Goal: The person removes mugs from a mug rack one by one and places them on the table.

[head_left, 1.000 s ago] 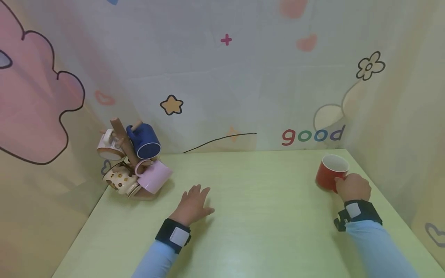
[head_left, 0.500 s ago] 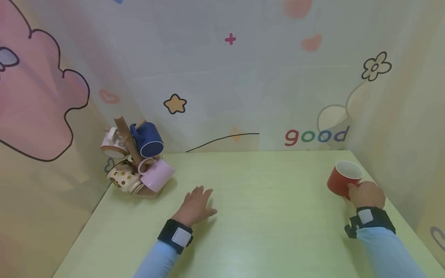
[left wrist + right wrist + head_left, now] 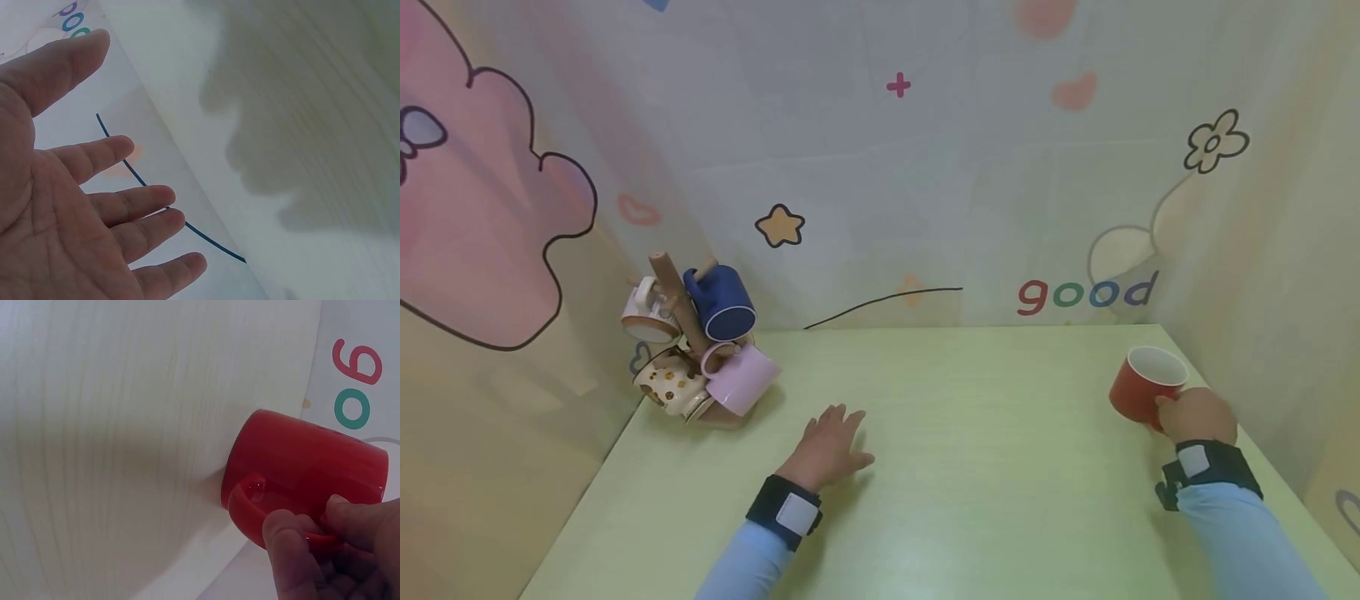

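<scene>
My right hand [image 3: 1198,415] grips the handle of a red mug [image 3: 1131,390] with a white inside, at the right side of the table. In the right wrist view, the thumb and fingers pinch the mug's red handle [image 3: 247,515]. The mug is upright; whether its base touches the tabletop I cannot tell. My left hand [image 3: 826,450] hovers over the middle-left of the table, fingers spread and holding nothing. Its palm [image 3: 56,231] shows in the left wrist view, with the hand's shadow falling on the wood.
On the left stands a wooden mug tree [image 3: 679,300]. From it hang a blue mug [image 3: 724,302], a lilac mug [image 3: 743,382], a white-and-brown mug [image 3: 650,315] and a spotted cream mug [image 3: 670,385]. A printed cloth [image 3: 865,192] backs the pale table [image 3: 970,467].
The red mug and my right hand have moved right and slightly nearer, mostly in the first half second. The head view has shifted a little. My left hand stays nearly still.
</scene>
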A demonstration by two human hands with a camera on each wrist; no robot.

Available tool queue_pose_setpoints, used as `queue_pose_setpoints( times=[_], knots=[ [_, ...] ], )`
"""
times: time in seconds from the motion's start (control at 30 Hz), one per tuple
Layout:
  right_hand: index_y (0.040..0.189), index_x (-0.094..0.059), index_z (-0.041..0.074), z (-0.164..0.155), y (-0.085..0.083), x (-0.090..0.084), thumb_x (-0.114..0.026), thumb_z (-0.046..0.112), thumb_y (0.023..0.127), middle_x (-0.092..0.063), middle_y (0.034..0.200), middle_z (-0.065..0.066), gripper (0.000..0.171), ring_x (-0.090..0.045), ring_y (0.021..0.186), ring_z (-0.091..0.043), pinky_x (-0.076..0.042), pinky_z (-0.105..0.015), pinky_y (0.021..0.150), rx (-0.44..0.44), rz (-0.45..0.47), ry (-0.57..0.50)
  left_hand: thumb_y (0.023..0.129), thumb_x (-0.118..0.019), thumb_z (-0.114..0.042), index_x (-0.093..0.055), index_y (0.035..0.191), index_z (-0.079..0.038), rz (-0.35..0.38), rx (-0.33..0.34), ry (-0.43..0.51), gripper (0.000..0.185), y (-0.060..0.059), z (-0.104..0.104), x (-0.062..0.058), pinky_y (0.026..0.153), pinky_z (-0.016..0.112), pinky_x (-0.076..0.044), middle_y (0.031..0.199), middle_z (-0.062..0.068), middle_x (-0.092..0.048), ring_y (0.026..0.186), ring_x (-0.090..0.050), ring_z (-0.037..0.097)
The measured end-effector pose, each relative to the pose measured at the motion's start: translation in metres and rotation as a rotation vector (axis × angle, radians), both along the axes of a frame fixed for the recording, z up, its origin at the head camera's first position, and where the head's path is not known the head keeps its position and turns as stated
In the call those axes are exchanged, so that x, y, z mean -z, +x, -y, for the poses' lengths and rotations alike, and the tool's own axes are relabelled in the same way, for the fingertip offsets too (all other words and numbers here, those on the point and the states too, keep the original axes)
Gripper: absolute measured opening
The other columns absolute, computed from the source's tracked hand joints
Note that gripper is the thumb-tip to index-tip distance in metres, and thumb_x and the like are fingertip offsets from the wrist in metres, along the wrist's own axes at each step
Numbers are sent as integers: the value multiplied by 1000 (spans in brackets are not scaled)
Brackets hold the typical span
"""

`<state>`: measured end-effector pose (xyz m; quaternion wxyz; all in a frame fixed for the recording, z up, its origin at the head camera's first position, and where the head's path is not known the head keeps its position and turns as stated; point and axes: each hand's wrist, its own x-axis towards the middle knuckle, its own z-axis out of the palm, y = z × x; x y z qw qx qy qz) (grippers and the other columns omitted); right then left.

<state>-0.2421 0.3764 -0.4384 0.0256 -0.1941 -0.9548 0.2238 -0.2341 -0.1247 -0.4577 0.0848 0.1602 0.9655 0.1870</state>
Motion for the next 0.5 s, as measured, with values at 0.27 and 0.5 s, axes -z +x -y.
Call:
queue_pose_setpoints(
  times=[0.27,0.5],
  knots=[
    [85,-60,-17,0,1,-2,-56,17,98,-58,63,-19,36,-52,66,-39,-43,-45,63,0,17,-18,91,-72,-33,-45,146,-3,-1,12,7,68,-1,-2,2,113,62,-21,150,29,-36,142,-27,46],
    [80,-60,-16,3,3,-3,-55,17,98,-57,60,-17,38,-52,62,-37,-42,-44,60,-22,-7,25,91,-72,-34,-46,145,-4,-10,16,0,68,-1,-3,4,112,61,-23,149,29,-37,141,-29,45]
  ],
)
